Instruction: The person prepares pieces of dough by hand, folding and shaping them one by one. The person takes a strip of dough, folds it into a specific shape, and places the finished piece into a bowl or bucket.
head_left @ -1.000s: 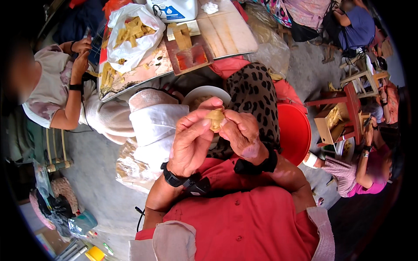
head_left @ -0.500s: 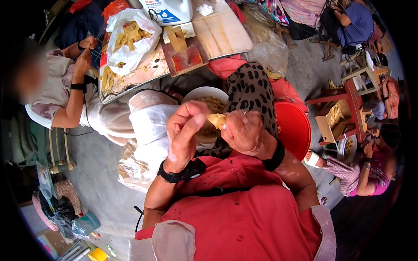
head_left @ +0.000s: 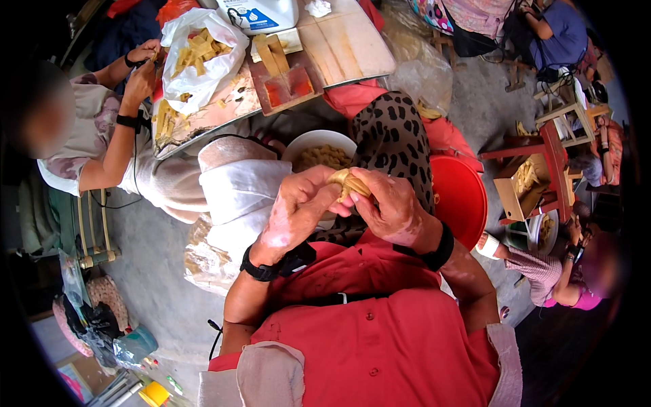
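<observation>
Over my lap, both hands meet at a small knotted tan strip that looks like tofu skin. My left hand pinches its left side between thumb and fingers. On the other side, my right hand grips it with thumb and forefinger, the remaining fingers curled. The folds stand out in a rounded lump between the fingertips. Just beyond my hands sits a white bowl holding many similar tan knots; my hands and wrists hide its near part.
Ahead is a low table with a white plastic bag of tan strips, a wooden block tool and a white jug. A red bucket stands by my right knee. A co-worker sits at left, others at right.
My left hand has come in from a blurred, spread pose and now pinches the strip beside my right hand. The strip looks more bunched into a knot.
</observation>
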Motion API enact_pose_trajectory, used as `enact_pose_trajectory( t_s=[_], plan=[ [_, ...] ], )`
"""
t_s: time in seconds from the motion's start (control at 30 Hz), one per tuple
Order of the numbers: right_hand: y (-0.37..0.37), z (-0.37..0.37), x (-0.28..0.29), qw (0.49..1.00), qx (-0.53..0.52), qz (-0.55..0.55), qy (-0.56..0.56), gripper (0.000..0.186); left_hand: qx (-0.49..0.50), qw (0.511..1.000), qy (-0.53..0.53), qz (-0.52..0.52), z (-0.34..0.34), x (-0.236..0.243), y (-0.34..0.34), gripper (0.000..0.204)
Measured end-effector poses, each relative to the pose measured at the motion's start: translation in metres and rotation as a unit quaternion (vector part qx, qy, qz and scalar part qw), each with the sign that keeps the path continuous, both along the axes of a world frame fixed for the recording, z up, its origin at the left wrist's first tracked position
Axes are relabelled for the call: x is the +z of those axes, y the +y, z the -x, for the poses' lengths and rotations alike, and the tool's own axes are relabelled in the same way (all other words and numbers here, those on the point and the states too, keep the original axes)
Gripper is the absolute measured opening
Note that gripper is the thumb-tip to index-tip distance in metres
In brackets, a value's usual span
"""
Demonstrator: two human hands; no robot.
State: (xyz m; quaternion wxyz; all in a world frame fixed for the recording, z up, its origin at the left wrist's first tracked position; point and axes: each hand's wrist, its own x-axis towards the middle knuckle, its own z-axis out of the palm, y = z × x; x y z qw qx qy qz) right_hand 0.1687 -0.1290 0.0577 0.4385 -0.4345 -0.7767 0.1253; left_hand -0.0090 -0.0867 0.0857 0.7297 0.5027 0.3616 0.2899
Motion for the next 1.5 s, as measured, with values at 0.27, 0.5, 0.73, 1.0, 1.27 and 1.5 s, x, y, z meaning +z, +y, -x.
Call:
enact_pose_trajectory(
  t_s=[0.27, 0.5, 0.73, 1.0, 1.27, 1.5],
  plan=[
    [-0.005, 0.006, -0.017, 0.974, -0.022, 0.167, 0.154, 0.018, 0.018, 0.973, 0.122, -0.196, -0.008, -0.027, -0.005, 0.016],
    [-0.003, 0.015, -0.034, 0.974, -0.056, 0.148, 0.162, 0.010, 0.046, 0.858, 0.252, -0.445, -0.010, -0.050, -0.003, 0.027],
    [-0.001, 0.006, -0.022, 0.969, -0.021, 0.156, 0.190, 0.010, -0.015, 0.989, -0.116, 0.088, 0.009, -0.045, 0.016, 0.027],
    [0.000, 0.001, -0.014, 0.959, -0.002, 0.202, 0.196, 0.009, -0.062, 0.997, -0.054, 0.006, 0.006, -0.044, 0.016, 0.018],
    [-0.003, -0.011, -0.008, 0.882, 0.044, 0.401, 0.244, 0.008, -0.123, 0.989, 0.029, -0.077, 0.013, -0.042, 0.015, 0.014],
    [-0.006, -0.015, -0.006, 0.927, 0.084, 0.283, 0.232, 0.008, -0.110, 0.991, 0.044, -0.060, 0.019, -0.028, 0.013, 0.016]
  ],
)
